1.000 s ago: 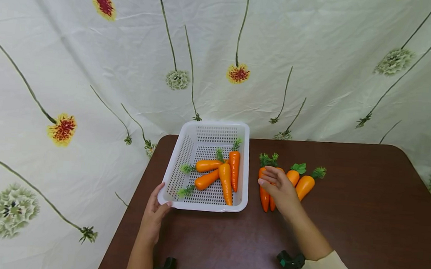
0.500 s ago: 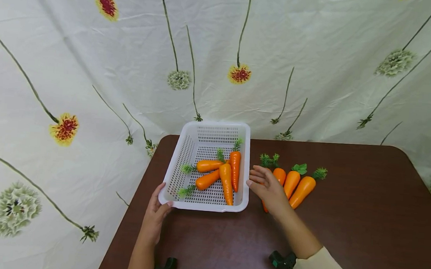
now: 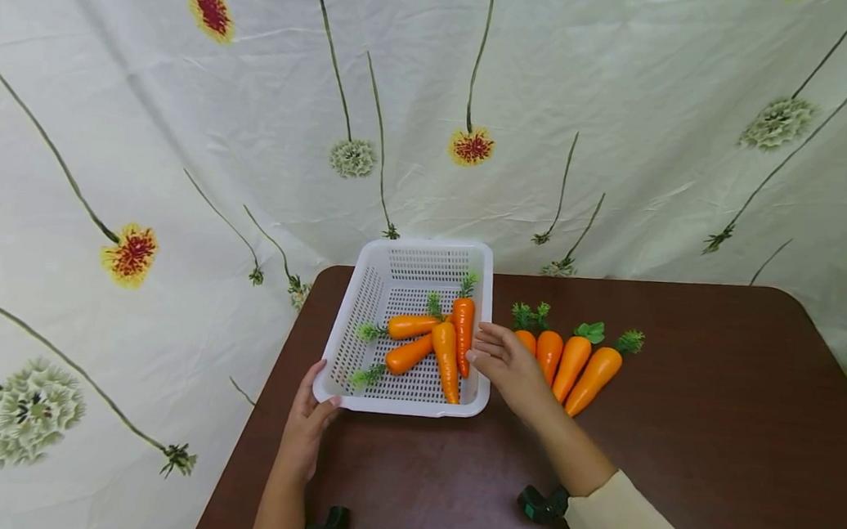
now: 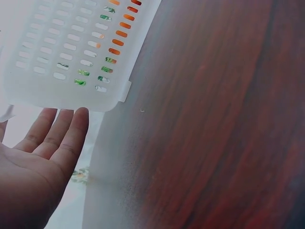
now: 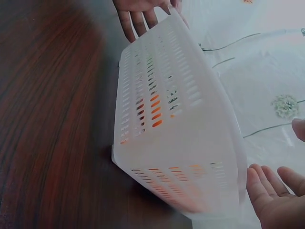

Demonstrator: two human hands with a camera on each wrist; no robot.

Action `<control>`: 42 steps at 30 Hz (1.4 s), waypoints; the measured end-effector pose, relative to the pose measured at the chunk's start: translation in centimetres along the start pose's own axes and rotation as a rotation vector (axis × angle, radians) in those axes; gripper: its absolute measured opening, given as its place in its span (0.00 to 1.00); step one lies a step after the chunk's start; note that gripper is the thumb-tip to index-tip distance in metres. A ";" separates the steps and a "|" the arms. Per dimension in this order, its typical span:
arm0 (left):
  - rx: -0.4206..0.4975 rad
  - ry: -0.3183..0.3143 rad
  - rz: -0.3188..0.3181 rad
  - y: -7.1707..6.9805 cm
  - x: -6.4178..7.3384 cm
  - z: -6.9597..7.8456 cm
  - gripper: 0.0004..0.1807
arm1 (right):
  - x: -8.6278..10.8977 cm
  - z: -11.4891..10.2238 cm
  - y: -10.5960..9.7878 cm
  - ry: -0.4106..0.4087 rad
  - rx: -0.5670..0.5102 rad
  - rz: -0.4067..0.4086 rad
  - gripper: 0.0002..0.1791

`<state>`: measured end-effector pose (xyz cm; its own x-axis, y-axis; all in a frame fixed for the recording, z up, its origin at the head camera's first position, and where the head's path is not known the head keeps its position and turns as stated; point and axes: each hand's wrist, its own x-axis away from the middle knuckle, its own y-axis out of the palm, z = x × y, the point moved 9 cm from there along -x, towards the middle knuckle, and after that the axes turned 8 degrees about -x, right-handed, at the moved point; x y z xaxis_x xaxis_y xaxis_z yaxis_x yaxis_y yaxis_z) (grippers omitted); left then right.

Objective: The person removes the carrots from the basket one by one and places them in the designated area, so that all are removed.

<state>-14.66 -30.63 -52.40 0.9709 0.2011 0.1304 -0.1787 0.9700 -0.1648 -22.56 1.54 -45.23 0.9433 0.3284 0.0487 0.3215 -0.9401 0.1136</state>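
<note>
A white perforated plastic basket [image 3: 391, 406] stands on the table with several orange carrots [image 3: 443, 356] with green tops inside. At its near left corner my left hand [image 3: 303, 428] holds the basket, thumb at the rim and fingers along the outer wall. Three of its fingers [image 4: 71, 138] show against the end wall in the left wrist view. My right hand [image 3: 515, 377] is at the right rim, holding nothing. In the right wrist view its fingers [image 5: 261, 188] are extended beside the rim and the thumb stands apart; whether they touch it I cannot tell.
Several more carrots [image 3: 571, 369] lie side by side on the dark brown table [image 3: 715, 416], right of the basket and partly behind my right hand. A white floral cloth [image 3: 435, 93] hangs behind the table. Dark devices [image 3: 543, 502] are worn at both wrists.
My right hand has moved left, from over the loose carrots to the basket's right rim, uncovering more of those carrots. The left hand and the basket have stayed in place.
</note>
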 end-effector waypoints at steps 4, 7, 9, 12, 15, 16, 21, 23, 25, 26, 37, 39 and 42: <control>0.013 0.002 -0.003 0.1 0.0 -0.1 0.36 | -0.4 -0.1 0.5 0.002 0.001 -0.019 0.35; 0.011 0.004 -0.002 0.1 0.0 -0.1 0.36 | -0.6 -0.2 1.1 0.004 0.002 -0.042 0.36; 0.012 0.005 -0.002 0.1 0.0 0.0 0.36 | -0.8 -0.2 1.5 0.015 0.016 -0.047 0.37; 0.015 0.003 -0.001 0.1 0.0 0.0 0.36 | -1.2 0.0 2.0 0.033 0.033 -0.037 0.38; 0.013 0.004 -0.001 0.1 0.1 0.0 0.36 | -1.6 0.0 2.6 0.044 0.063 -0.030 0.39; 0.010 0.004 -0.001 0.1 0.1 0.0 0.36 | -1.7 0.1 2.7 0.049 0.071 -0.029 0.40; 0.007 0.010 -0.001 0.0 0.1 0.0 0.36 | -2.2 0.2 3.5 0.066 0.118 -0.023 0.45; 0.009 0.013 -0.002 0.0 0.1 -0.1 0.36 | -2.3 0.2 3.7 0.069 0.127 -0.016 0.47; 0.009 0.016 -0.003 0.0 0.0 -0.1 0.36 | -2.5 0.2 3.8 0.073 0.138 -0.009 0.49; 0.008 0.020 -0.002 0.1 0.0 -0.1 0.36 | -2.6 0.2 3.9 0.077 0.144 -0.004 0.49; 0.007 0.022 0.002 0.0 0.0 0.0 0.36 | -3.8 0.6 5.0 0.120 0.233 -0.002 0.54; 0.005 0.018 0.001 0.0 0.1 0.0 0.36 | -4.0 0.6 5.2 0.126 0.246 -0.005 0.56; 0.002 0.021 -0.001 0.0 0.1 0.1 0.36 | -4.2 0.6 5.4 0.123 0.266 -0.013 0.57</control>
<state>-14.61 -30.59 -52.29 0.9742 0.1970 0.1099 -0.1779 0.9706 -0.1623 -24.80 -4.94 -45.40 0.9270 0.3340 0.1708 0.3592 -0.9214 -0.1479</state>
